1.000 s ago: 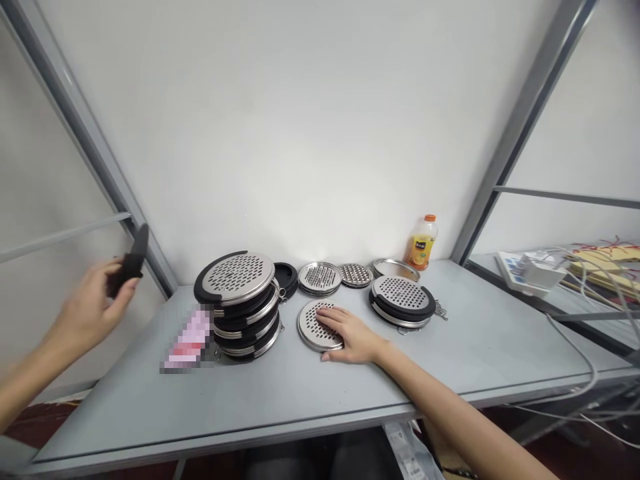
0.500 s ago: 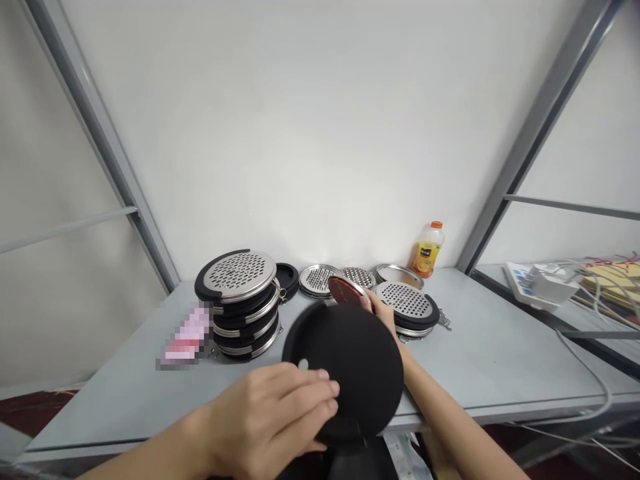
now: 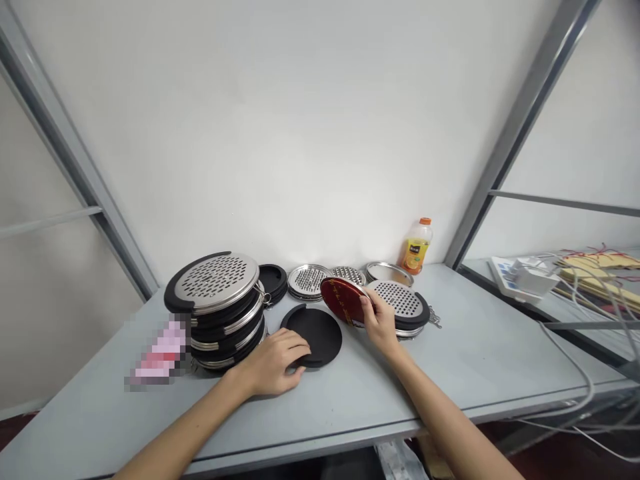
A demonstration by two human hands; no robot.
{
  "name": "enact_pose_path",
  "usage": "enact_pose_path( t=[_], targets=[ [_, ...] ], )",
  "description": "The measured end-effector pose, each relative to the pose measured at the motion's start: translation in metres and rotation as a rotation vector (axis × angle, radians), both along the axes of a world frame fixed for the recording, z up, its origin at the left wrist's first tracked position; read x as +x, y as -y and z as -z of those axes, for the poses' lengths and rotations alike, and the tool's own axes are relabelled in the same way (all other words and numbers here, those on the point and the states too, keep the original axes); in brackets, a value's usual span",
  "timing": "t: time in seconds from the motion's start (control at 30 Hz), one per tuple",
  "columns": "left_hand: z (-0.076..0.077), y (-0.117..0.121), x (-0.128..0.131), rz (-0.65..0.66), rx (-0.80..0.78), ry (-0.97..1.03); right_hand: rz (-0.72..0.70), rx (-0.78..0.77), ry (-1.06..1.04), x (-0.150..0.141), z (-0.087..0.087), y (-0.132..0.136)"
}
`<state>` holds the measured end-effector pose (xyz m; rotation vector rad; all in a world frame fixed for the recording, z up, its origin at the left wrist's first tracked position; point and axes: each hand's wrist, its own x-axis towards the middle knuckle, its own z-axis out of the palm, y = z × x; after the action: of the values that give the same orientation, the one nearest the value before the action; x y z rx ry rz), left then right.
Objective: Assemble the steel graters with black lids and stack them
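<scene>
A black round tray (image 3: 316, 330) lies flat on the grey table (image 3: 450, 373). My left hand (image 3: 274, 363) rests on its near edge, fingers curled over the rim. My right hand (image 3: 381, 321) holds a round disc with a red underside (image 3: 341, 300), tilted up just right of the black tray. To the left stands a stack of black-rimmed perforated metal trays (image 3: 217, 308). Behind my right hand sits another perforated tray in a black rim (image 3: 403, 303).
At the back lie a black ring (image 3: 273, 279), perforated metal discs (image 3: 306, 280), a plain metal dish (image 3: 389, 271) and an orange juice bottle (image 3: 416, 245). A blurred pink item (image 3: 161, 353) lies at left. Cables and a white box (image 3: 530, 277) sit on the right-hand shelf.
My left hand brought the black tray in from the far left and set it flat on the table. My right hand lifted the perforated disc and tilted it, showing its red side.
</scene>
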<state>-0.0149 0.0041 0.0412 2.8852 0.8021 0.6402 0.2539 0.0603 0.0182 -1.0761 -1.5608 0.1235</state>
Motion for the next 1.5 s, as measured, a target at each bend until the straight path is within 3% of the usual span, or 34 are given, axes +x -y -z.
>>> enact_pose_path(
  t=[0.2,0.37,0.5,0.7,1.1,1.17,1.33,1.5],
  targets=[
    [0.002,-0.01,0.012,-0.192,-0.055,0.163,-0.175,-0.049,0.226,-0.004,-0.004,0.011],
    [0.015,-0.007,0.009,-0.333,0.0,0.2,-0.33,0.059,0.538,-0.01,-0.003,0.022],
    [0.024,-0.008,0.008,-0.399,-0.058,0.207,-0.393,0.074,0.69,-0.007,0.001,0.026],
    [0.024,-0.009,0.008,-0.352,-0.055,0.153,-0.443,0.085,0.683,-0.01,0.003,0.031],
    [0.021,-0.011,0.007,-0.367,-0.084,0.177,-0.509,-0.039,0.587,-0.008,-0.005,0.033],
    [0.022,-0.012,0.006,-0.357,-0.1,0.208,-0.481,-0.037,0.512,-0.005,-0.004,0.031],
    [0.021,-0.013,0.005,-0.34,-0.107,0.229,-0.194,-0.092,0.363,0.0,0.005,0.023],
    [0.018,-0.008,0.004,-0.393,-0.114,0.194,-0.125,-0.245,0.384,-0.001,0.009,0.018]
  ],
)
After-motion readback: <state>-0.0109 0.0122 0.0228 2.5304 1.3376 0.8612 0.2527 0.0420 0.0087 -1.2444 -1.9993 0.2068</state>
